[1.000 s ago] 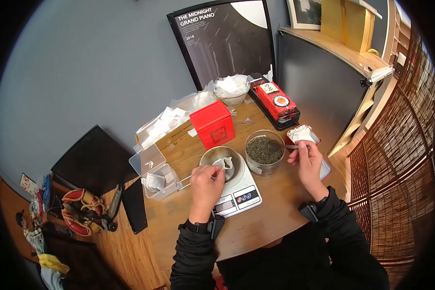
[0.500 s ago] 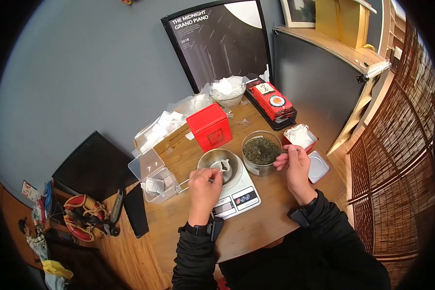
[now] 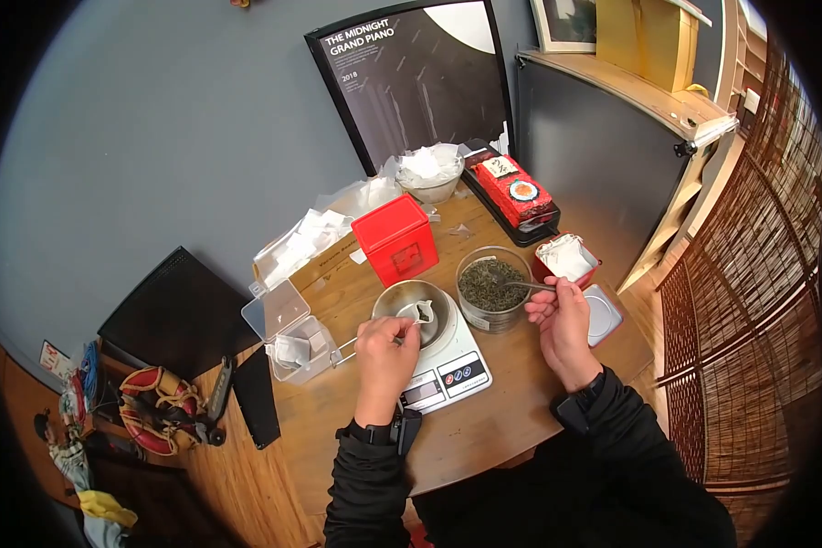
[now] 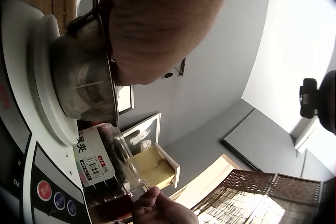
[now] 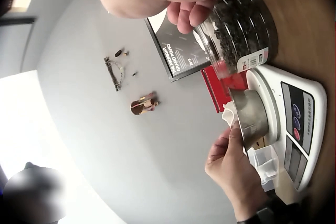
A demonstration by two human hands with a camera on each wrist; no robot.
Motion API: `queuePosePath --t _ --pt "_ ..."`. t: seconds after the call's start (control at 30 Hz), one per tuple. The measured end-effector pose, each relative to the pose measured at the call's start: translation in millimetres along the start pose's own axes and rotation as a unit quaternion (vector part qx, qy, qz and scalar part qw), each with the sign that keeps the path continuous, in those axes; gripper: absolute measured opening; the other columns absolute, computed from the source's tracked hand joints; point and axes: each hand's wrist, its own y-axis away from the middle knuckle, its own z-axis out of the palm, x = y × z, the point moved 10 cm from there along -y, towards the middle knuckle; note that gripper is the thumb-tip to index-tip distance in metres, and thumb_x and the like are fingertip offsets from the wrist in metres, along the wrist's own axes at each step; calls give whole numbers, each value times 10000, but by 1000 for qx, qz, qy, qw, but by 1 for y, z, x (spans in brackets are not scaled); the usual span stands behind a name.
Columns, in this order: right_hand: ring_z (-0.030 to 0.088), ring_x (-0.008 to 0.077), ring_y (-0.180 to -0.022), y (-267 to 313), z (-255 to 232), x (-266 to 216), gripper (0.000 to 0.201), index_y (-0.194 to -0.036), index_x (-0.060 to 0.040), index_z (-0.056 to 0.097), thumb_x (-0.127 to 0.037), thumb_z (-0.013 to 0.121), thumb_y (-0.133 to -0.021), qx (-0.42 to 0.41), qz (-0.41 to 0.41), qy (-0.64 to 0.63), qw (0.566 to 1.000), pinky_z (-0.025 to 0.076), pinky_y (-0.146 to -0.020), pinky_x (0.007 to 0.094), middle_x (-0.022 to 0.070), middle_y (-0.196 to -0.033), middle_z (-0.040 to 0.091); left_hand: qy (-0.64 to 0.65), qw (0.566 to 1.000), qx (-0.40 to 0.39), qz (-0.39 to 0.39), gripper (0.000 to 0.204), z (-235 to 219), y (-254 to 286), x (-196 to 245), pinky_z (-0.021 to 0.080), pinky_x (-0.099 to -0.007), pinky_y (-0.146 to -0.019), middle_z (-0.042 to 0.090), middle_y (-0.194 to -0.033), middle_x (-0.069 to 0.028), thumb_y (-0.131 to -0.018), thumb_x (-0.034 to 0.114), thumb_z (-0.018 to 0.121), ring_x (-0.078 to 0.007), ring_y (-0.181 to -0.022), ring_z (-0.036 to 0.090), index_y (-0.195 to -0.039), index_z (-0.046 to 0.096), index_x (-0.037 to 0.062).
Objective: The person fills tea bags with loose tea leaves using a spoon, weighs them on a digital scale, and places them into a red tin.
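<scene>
My left hand [image 3: 385,358] pinches a small white tea bag [image 3: 426,310] over a steel pan [image 3: 391,300]. The bag's mouth gapes, with something dark inside. Under the pan is a white kitchen scale [image 3: 470,356]. My right hand [image 3: 564,333] holds a spoon [image 3: 532,285] by its handle, its bowl end among the dried tea leaves [image 3: 480,278] in a clear round jar [image 3: 491,320]. In the right wrist view, the left hand [image 5: 233,169] is at the pan's rim, and the right fingers [image 5: 185,18] are near the jar [image 5: 252,29].
Behind the pan stands a red tin [image 3: 397,242]. An open red tin [image 3: 566,260] with white contents and a lid [image 3: 603,315] are at the right. A clear plastic box [image 3: 294,365] sits left of the scale. White bags fill a bowl [image 3: 431,194] at the back.
My right hand has brought the spoon leftward, and its bowl end has gone into the tea leaves. The left hand stays over the pan with the tea bag.
</scene>
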Motion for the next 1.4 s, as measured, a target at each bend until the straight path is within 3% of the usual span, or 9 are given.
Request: queuePosePath --t 0.4,0.7,1.07,1.4 --pt "672 188 -655 17 12 -13 282 -1109 -38 546 -300 444 -1080 -18 8 -1 1000 526 -577 291 86 -778 673 1 1000 2 4 42 0 0 -1 490 -386 -702 670 -695 -96 -746 43 754 -301 -686 631 -752 712 51" --pt "695 193 -675 44 50 20 273 -1095 -39 544 -296 452 -1078 -78 68 11 995 542 -605 287 89 -790 682 2 1000 7 13 47 -1 0 2 493 -388 -708 671 -695 -97 -742 38 754 -305 -683 632 -759 711 46" --pt "707 205 -703 36 84 27 282 -1107 -4 547 -280 521 -1055 -114 27 100 988 552 -599 289 117 -820 680 5 1000 1 2 43 0 1 -2 494 -393 -708 669 -695 -95 -746 48 753 -304 -682 631 -743 710 47" --pt "672 115 -696 38 128 26 240 -1088 16 585 -218 557 -1042 -201 -32 228 952 518 -599 232 67 -811 671 9 1000 -16 18 51 3 1 -1 492 -399 -715 679 -717 -108 -739 54 758 -324 -698 635 -727 711 42"
